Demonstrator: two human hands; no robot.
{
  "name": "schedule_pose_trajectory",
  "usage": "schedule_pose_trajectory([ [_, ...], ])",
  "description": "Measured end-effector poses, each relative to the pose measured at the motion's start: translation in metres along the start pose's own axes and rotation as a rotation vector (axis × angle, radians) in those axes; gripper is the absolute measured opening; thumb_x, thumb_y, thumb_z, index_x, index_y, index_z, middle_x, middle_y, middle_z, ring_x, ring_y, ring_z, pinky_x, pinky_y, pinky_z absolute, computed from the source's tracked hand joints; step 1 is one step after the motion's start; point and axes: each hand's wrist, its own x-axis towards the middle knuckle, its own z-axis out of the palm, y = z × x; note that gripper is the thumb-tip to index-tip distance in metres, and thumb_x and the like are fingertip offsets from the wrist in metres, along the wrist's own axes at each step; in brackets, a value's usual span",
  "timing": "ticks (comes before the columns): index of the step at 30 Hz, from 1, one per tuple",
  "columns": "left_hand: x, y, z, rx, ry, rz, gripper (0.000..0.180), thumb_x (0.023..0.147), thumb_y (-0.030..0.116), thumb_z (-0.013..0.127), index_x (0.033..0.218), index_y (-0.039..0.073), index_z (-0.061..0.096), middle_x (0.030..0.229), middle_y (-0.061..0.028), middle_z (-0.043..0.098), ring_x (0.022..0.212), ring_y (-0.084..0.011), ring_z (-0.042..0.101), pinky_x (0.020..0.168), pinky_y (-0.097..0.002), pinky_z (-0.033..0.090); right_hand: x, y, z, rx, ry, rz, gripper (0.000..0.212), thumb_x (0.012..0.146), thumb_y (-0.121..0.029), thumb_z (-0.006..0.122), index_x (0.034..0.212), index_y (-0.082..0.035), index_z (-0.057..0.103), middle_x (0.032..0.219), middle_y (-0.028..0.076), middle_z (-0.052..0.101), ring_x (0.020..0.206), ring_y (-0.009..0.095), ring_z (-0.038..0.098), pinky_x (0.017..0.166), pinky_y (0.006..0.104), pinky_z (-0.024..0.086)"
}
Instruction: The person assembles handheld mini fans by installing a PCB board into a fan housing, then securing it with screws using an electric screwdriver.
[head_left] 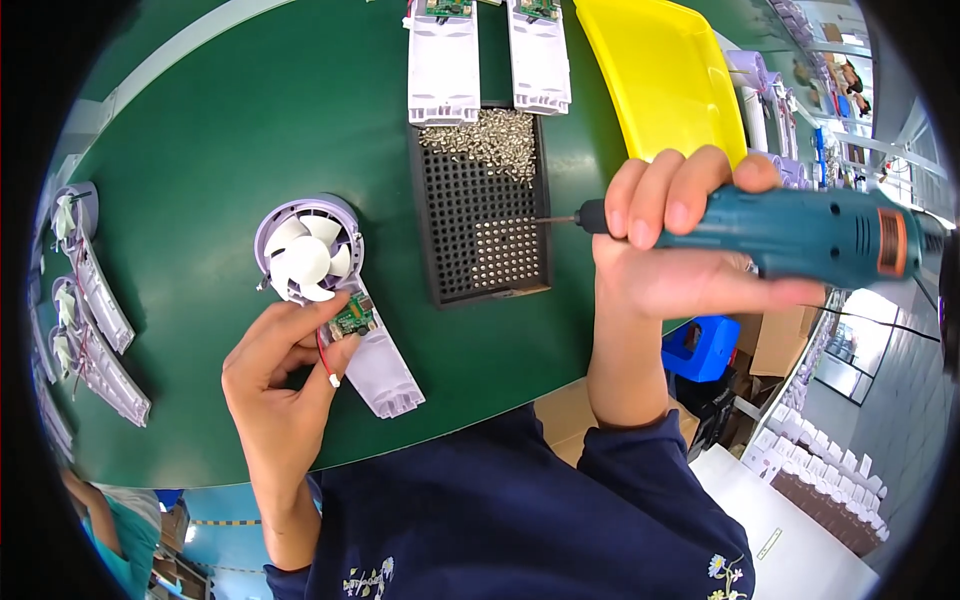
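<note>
My right hand is wrapped round a teal electric screwdriver, lying sideways in the air with its thin bit pointing left. The bit's tip is above the right rim of a black screw tray, which has rows of holes, small screws standing in some of them and a loose heap at its far end. On the left, my left hand pinches a small green circuit board on a lilac handheld-fan body. White fan blades show in its round head. Red wires with a white connector hang beside my fingers.
Two white fan bodies with circuit boards lie beyond the tray, their near ends at its far edge. A yellow bin stands at the far right. Several fan bodies line the left of the green table. Another person's arm shows lower left.
</note>
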Motion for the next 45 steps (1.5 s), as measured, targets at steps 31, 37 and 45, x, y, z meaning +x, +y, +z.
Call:
schedule_pose_trajectory([
  [31,0.002,-0.001,-0.003,-0.018,-0.015,-0.011,0.035,0.08,-0.013,0.071,0.113,-0.003,0.071,0.096,-0.0065,0.063,0.077,-0.0077,0.062,0.065,-0.0187,0.05,0.007,0.002,-0.002,-0.011,-0.03,-0.015,0.107,0.071,-0.099,0.024,0.111,-0.004,0.052,0.064,0.009,0.054,0.044,0.018,0.052,0.039,0.0331,0.044],
  [37,0.002,0.002,-0.002,-0.008,-0.007,-0.014,0.033,0.08,-0.012,0.07,0.112,-0.003,0.07,0.096,-0.0066,0.063,0.079,-0.0081,0.062,0.067,-0.0189,0.05,0.004,-0.003,-0.006,-0.136,-0.338,-0.017,0.097,0.073,-0.094,0.037,0.12,-0.01,0.052,0.073,0.005,0.052,0.05,0.018,0.05,0.044,0.0316,0.041],
  [45,0.009,0.0,0.014,-0.03,-0.063,0.022,0.033,0.082,-0.01,0.07,0.113,0.0,0.071,0.095,-0.0083,0.066,0.081,-0.0132,0.067,0.072,-0.024,0.056,-0.007,0.003,0.013,-0.088,-0.3,-0.127,0.106,0.071,-0.097,0.034,0.117,-0.002,0.046,0.072,0.012,0.053,0.049,0.022,0.048,0.043,0.0342,0.043],
])
